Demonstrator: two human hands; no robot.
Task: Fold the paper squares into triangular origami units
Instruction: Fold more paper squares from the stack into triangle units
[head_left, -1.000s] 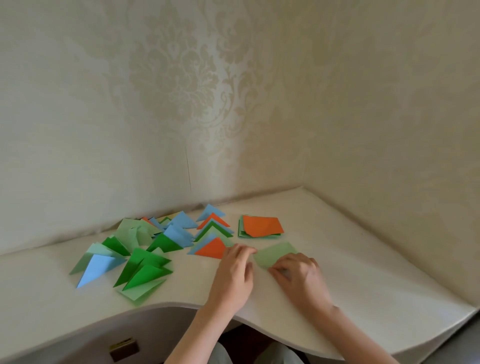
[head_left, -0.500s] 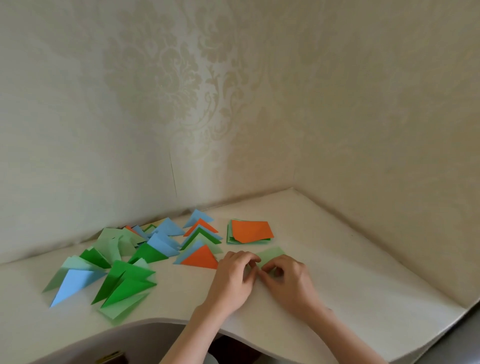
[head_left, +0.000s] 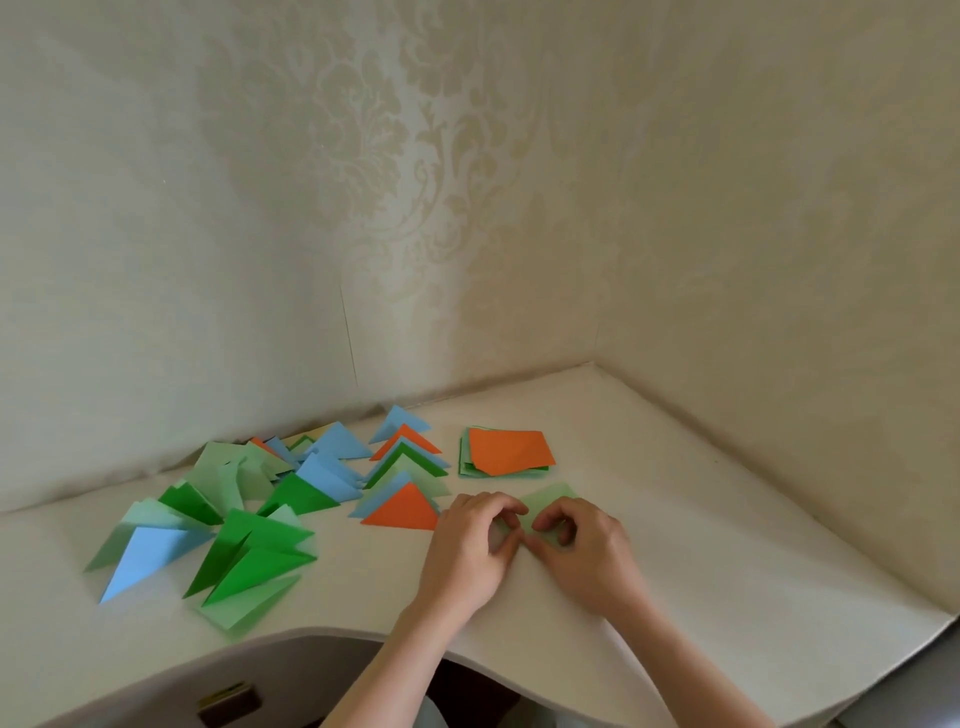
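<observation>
A light green paper square (head_left: 545, 503) lies on the white desk (head_left: 727, 545) in front of me, mostly hidden under my fingers. My left hand (head_left: 475, 545) and my right hand (head_left: 584, 548) meet over its near edge, fingers curled, pinching the paper between them. Just behind it sits a stack of unfolded squares (head_left: 506, 452) with an orange sheet on top. Several folded triangles (head_left: 291, 493) in blue, green, light green and orange lie spread to the left.
The desk fits into a room corner, with wallpapered walls (head_left: 727, 260) close behind and to the right. Its curved front edge (head_left: 311, 636) cuts in toward me. A small dark fitting (head_left: 228, 704) shows below the desk at the left.
My hands have closed together over the light green square. The paper lay mostly bare a second ago; now my fingers cover most of it and pinch its near part.
</observation>
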